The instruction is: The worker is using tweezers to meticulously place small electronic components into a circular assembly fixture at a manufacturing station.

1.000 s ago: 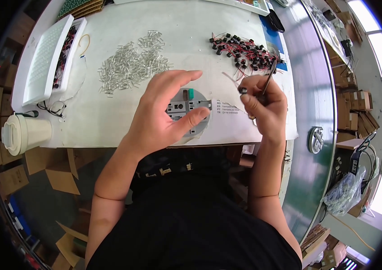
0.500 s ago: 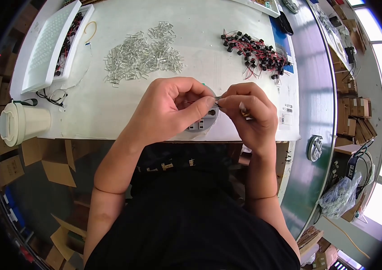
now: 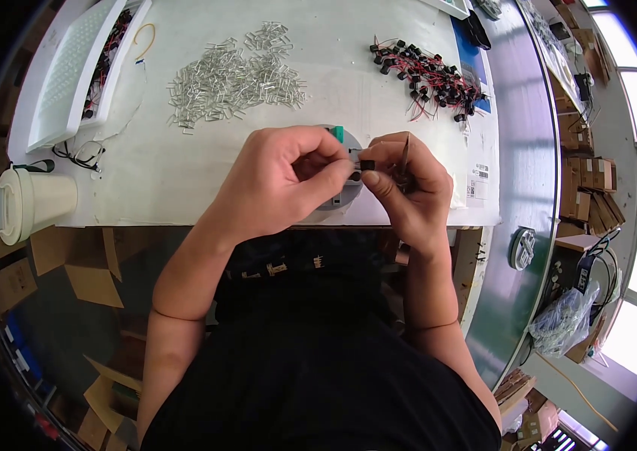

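My right hand [image 3: 416, 188] pinches a small black part [image 3: 367, 165] between thumb and forefinger. A slim, dark pointed tool [image 3: 406, 155], seemingly tweezers, is also tucked in its fingers and points up. Facing it, my left hand [image 3: 277, 177] has thumb and forefinger pressed together close beside the black part; what they hold is hidden. Below both hands lies a round grey base [image 3: 352, 139], largely covered by them, with a green block [image 3: 337, 134] at its far side.
Clear little tubes [image 3: 236, 83] lie heaped at the far left. Black parts with red wires [image 3: 431, 79] are piled at the far right. White foam trays [image 3: 78, 75], glasses [image 3: 82, 156] and a lidded cream cup [image 3: 37, 199] line the left edge.
The black part now shows in my right fingertips, and the pointed tool stands upright in that hand. My hands have moved slightly, uncovering the green block.
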`<state>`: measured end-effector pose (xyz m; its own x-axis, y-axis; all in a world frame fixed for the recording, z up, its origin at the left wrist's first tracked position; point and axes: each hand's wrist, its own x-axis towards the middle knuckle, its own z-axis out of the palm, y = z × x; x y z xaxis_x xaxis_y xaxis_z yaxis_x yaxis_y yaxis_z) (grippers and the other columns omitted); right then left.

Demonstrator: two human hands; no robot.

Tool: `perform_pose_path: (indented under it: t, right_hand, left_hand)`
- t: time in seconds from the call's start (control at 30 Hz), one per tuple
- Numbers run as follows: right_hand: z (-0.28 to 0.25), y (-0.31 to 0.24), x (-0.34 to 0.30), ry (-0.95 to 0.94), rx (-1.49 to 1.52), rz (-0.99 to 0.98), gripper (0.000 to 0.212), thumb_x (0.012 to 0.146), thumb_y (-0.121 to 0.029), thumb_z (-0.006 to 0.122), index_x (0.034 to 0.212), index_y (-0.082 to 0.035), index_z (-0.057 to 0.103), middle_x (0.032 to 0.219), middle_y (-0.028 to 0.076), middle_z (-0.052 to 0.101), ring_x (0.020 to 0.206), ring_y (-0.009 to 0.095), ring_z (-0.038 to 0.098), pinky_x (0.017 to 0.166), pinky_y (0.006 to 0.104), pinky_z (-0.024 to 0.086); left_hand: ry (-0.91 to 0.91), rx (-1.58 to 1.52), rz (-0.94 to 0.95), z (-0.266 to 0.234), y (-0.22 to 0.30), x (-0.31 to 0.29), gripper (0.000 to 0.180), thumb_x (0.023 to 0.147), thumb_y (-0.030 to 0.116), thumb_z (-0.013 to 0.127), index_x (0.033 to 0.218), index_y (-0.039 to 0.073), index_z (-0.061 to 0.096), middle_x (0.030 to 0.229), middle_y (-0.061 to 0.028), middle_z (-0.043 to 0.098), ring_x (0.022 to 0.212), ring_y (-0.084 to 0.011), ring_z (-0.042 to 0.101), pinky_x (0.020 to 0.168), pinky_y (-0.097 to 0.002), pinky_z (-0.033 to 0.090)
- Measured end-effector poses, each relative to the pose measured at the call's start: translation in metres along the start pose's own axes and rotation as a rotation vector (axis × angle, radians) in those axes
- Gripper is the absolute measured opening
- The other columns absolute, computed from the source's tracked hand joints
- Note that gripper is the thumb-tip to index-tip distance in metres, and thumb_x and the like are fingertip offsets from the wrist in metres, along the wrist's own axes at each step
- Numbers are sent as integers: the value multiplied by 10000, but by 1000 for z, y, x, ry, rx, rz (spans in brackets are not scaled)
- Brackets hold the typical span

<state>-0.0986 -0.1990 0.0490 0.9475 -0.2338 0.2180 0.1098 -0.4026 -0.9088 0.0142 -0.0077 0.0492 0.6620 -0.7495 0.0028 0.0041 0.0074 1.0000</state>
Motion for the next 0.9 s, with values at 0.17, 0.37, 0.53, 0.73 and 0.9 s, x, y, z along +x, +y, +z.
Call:
perform_pose_path:
  t: [0.17, 0.37, 0.53, 0.73, 0.9]
  right_hand:
    - [-8, 5, -11, -52, -136, 114, 232, 840, 30, 842, 1052, 21, 749, 1068, 38, 679, 858, 90, 610, 762, 234, 487]
    - [0, 7, -12, -60, -355, 101, 250, 811, 20, 859, 1049, 7, 785, 1058, 45, 665, 809, 115, 634, 699, 272, 518]
    - [-2, 2, -9, -95, -513, 87, 207, 824, -22, 864, 1024, -30, 811, 1048, 59, 668, 767, 157, 663, 666, 305, 537]
    - [0, -6, -13, -104, -697, -65, 181, 832, -79, 821, 1008, -111, 797, 1050, 45, 664, 860, 249, 702, 634, 383, 562]
    - [10, -12, -14, -147, -911, -206, 187, 785, -37, 754, 967, -79, 749, 1017, 38, 627, 839, 240, 667, 608, 381, 564]
  left_hand:
    - [21, 118, -165, -7, -8, -13, 101, 928, 91, 784, 897, 3, 745, 861, -31, 717, 786, -113, 668, 694, -273, 534]
    - [189, 752, 265, 8, -27, -14, 122, 807, 92, 808, 905, 53, 747, 969, -70, 615, 983, -275, 575, 862, -377, 501]
    - [178, 740, 249, 9, -35, -18, 364, 762, 131, 871, 1097, 83, 738, 1176, -111, 622, 1126, -333, 567, 968, -424, 500]
    - [197, 785, 275, 13, -38, -25, 757, 693, 197, 951, 1362, 107, 610, 1399, -136, 582, 1289, -382, 523, 1106, -475, 470]
    - [180, 753, 285, 12, -45, -23, 892, 675, 243, 972, 1436, 95, 530, 1463, -139, 548, 1335, -387, 489, 1145, -484, 451]
